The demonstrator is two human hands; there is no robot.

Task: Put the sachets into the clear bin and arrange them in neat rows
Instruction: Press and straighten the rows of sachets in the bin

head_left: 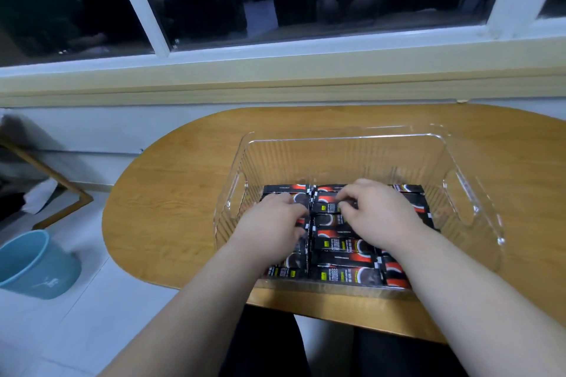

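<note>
A clear bin (343, 144) with ribbed walls stands on the wooden table (171, 193). Several black and red sachets (343, 257) lie flat on its floor in rows side by side. Both my hands are inside the bin. My left hand (272, 220) rests palm down on the left column of sachets, fingers bent at the tips. My right hand (376, 211) lies over the right column, and its curled fingertips pinch the edge of a sachet (327, 206) near the far row. My forearms hide part of the sachets.
The table ends in a rounded edge on the left and runs under a window sill (275, 82). On the tiled floor to the left stand a blue waste bin (33, 266) and a wooden frame (61, 190).
</note>
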